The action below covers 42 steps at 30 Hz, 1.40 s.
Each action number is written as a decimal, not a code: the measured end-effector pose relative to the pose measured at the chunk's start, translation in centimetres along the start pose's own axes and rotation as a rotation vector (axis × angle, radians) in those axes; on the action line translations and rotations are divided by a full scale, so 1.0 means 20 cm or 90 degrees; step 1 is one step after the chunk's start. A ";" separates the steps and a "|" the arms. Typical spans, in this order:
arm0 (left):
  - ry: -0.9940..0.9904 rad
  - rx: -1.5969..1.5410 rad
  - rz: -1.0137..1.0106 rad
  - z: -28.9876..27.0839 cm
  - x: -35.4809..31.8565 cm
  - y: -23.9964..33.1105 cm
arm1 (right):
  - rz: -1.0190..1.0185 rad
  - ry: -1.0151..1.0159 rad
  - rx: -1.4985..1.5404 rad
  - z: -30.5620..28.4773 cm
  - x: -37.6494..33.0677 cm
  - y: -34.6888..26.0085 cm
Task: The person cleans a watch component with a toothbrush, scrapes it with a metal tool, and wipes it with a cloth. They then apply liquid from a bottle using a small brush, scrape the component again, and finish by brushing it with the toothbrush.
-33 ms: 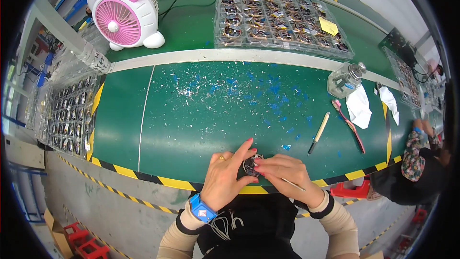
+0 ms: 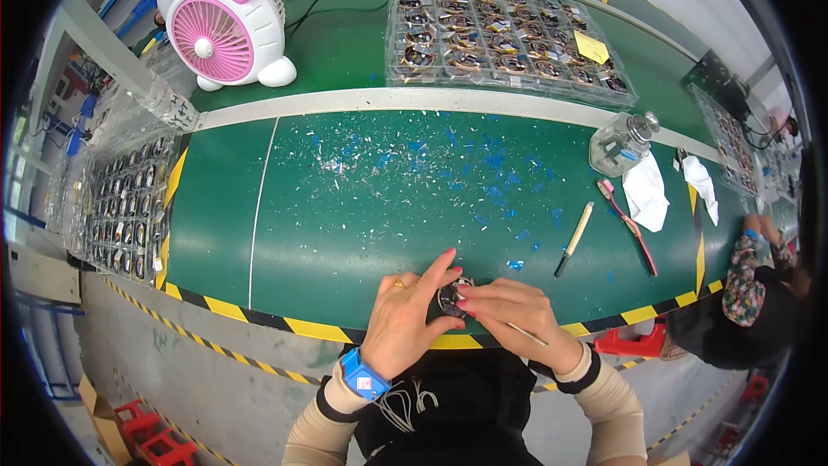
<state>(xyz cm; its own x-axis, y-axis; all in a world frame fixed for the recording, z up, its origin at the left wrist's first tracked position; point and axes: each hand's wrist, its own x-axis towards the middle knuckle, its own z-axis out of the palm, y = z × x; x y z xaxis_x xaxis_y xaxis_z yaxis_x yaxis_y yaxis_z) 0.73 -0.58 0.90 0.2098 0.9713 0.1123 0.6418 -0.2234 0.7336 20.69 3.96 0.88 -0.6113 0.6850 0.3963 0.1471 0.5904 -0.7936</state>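
Note:
Close to the front edge of the green bench, my left hand (image 2: 398, 315) is closed around a small round dark part (image 2: 450, 298), thumb and fingers at its sides. The part looks like a coil or little motor, much of it covered by fingers. My right hand (image 2: 517, 311) presses its fingertips against the part's right side. A thin pale stick (image 2: 528, 334) is gripped in that hand, its back end poking out below the fingers; its working tip is hidden. A blue strap with a wire sits on my left wrist.
White and blue scraps (image 2: 379, 160) litter the bench (image 2: 216, 233). Toward the right lie a brush-like pen (image 2: 573, 239), a pink toothbrush (image 2: 628, 226), white tissue (image 2: 645, 194) and a glass dispenser bottle (image 2: 617, 145). Behind stand a pink-white fan (image 2: 216, 34) and a clear tray (image 2: 509, 39) of wired parts.

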 end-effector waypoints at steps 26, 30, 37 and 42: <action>-0.046 -0.026 0.090 -0.09 0.02 -0.07 | 0.122 0.333 -0.256 -0.28 -0.06 -0.10; 0.105 0.082 0.053 -0.04 -0.05 0.05 | 0.179 0.307 -0.515 -0.46 -0.16 0.01; 0.164 0.231 -0.031 0.10 -0.02 0.10 | 0.161 0.197 -0.733 -0.57 -0.28 0.17; 0.118 0.215 0.000 0.08 0.00 0.05 | 0.141 0.192 -0.688 -0.52 -0.17 0.12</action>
<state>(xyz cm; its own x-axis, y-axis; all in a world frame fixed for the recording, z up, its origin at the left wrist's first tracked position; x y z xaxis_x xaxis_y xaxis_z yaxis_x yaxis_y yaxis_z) 2.47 -1.02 0.61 0.0927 0.9625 0.2549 0.8553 -0.2080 0.4746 31.14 7.56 2.41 -0.2989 0.8080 0.5077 0.9093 0.4026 -0.1052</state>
